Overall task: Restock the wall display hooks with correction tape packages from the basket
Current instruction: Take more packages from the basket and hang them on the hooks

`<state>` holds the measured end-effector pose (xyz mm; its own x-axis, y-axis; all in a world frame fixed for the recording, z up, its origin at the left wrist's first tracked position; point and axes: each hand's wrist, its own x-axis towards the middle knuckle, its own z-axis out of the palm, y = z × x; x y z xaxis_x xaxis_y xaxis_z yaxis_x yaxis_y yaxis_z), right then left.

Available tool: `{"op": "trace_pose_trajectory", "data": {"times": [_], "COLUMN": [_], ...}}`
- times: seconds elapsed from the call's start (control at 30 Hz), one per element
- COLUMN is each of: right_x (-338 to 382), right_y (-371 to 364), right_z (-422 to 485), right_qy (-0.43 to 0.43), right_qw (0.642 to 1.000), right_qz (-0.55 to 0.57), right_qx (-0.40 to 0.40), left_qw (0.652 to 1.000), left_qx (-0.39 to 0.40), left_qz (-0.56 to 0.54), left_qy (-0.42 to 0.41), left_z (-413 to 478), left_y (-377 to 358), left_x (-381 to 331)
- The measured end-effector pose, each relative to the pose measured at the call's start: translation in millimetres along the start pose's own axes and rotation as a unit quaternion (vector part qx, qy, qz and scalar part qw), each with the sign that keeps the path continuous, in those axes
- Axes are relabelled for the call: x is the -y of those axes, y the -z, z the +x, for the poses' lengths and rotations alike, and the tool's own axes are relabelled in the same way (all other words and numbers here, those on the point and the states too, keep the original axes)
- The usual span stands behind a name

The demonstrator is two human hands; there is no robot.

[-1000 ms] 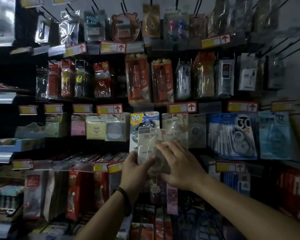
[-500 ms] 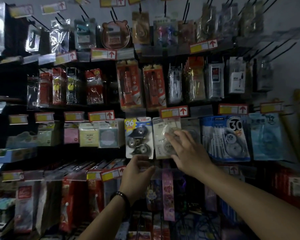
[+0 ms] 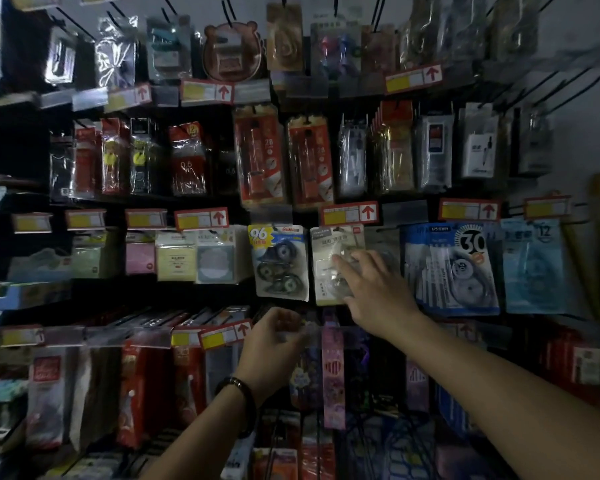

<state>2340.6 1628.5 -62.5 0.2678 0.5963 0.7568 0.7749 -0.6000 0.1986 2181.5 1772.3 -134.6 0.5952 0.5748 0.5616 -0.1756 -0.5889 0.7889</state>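
A white correction tape package hangs on a hook in the middle row of the wall display. My right hand lies against its lower right part, fingers on the front and thumb at the bottom edge. My left hand hovers lower, in front of the price strip, its fingers loosely curled around nothing. Other correction tape packs hang alongside: a "96" pack to the left, a blue "30" pack and a pale blue "12" pack to the right. A blue wire basket shows dimly at the bottom.
Rows of hooks with packed stationery cover the dark wall: red pencil-lead packs above, sticky notes to the left, red packs below. Yellow-and-red price tags line each rail. Bare hooks stick out at the upper right.
One second ago both hands held the white package in front of the display. Since then it went up onto the hook; my left hand let go and dropped lower, my right hand stayed on it.
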Motion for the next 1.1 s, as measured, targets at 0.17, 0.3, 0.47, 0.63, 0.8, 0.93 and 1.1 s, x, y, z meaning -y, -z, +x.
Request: {"op": "trace_pose_trajectory", "data": {"times": [0.17, 0.3, 0.47, 0.63, 0.8, 0.93, 1.1], "right_x": [9, 23, 49, 85, 119, 146, 177], "right_y": [-1, -4, -35, -89, -150, -197, -249], "right_z": [-10, -42, -117, -231, -351, -444, -544], "right_qy": [-0.024, -0.038, 0.009, 0.037, -0.011, -0.097, -0.162], "right_qw": [0.999, 0.998, 0.992, 0.980, 0.932, 0.872, 0.789], "right_qz": [0.027, 0.055, 0.129, 0.149, 0.185, 0.229, 0.258], "right_qx": [0.014, 0.020, -0.009, 0.126, 0.313, 0.423, 0.533], "left_qw": [0.998, 0.993, 0.979, 0.927, 0.869, 0.830, 0.781], "left_qx": [0.031, 0.055, 0.121, 0.203, 0.276, 0.360, 0.421], "left_qz": [0.048, 0.099, 0.162, 0.313, 0.390, 0.367, 0.356], "left_qy": [-0.019, -0.017, 0.004, 0.047, 0.129, 0.217, 0.294], "left_z": [-18, -48, -109, -205, -309, -365, -408], "left_y": [-1, 2, 0, 1, 0, -17, -36], "left_x": [7, 21, 63, 151, 235, 273, 326]}}
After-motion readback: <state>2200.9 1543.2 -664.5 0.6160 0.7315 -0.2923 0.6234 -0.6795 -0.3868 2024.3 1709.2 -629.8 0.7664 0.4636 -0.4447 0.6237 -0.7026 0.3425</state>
